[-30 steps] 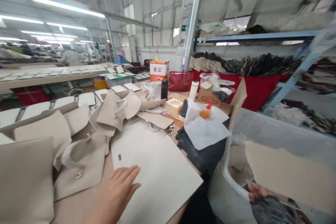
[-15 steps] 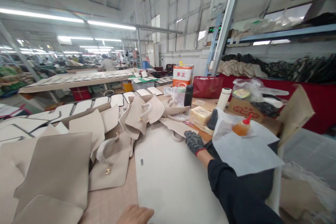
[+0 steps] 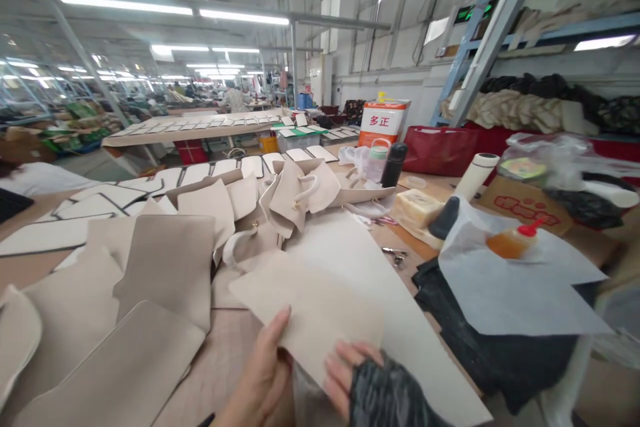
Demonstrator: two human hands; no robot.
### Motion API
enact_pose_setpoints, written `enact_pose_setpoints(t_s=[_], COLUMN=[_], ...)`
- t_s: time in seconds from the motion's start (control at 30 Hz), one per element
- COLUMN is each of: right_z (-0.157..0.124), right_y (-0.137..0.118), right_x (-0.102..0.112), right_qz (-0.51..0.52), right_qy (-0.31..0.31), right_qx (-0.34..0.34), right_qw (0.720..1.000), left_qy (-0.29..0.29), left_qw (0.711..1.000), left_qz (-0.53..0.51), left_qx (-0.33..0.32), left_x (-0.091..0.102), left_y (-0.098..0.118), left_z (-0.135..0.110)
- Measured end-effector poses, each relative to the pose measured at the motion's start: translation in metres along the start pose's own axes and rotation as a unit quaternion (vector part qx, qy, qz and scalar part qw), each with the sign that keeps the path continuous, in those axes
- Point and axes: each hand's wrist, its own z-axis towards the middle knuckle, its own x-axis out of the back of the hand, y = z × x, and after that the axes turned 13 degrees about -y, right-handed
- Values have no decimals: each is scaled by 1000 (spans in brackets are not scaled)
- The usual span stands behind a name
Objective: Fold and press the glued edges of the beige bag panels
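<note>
A beige panel [image 3: 305,310] is held just above the wooden table [image 3: 220,373], at its near edge. The left hand [image 3: 260,380] pinches the panel's near-left edge, thumb on top. The right hand [image 3: 365,383], in a dark fingerless glove, grips the near-right edge, bare fingertips [image 3: 335,373] curled against it. Under the panel lies a large white sheet [image 3: 380,280]. Left of the panel are stacked beige pieces [image 3: 160,267]; beyond it, half-made bags [image 3: 295,193]. To its right, white paper [image 3: 520,287] carries an orange squeeze bottle [image 3: 510,240] over black material [image 3: 480,340]. Small snips [image 3: 395,255] lie beyond. The room is a long, lamp-lit factory hall.
</note>
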Motion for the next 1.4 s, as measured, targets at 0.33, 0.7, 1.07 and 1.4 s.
enact_pose_setpoints(t_s=[0.33, 0.7, 1.07, 1.4], right_z=[7, 13, 12, 3], right_y=[1, -37, -54, -55], right_x=[19, -1, -11, -4], right_qz=[239, 456, 339, 414], right_qy=[189, 71, 83, 54], right_qx=[-215, -144, -116, -114], right_qw=[928, 875, 930, 902], left_qy=[31, 62, 41, 102], left_qw=[998, 996, 998, 992], left_qz=[26, 53, 39, 70], left_qx=[50, 44, 32, -36], left_x=[19, 39, 41, 32], left_y=[8, 1, -3, 6], left_z=[-61, -76, -75, -72])
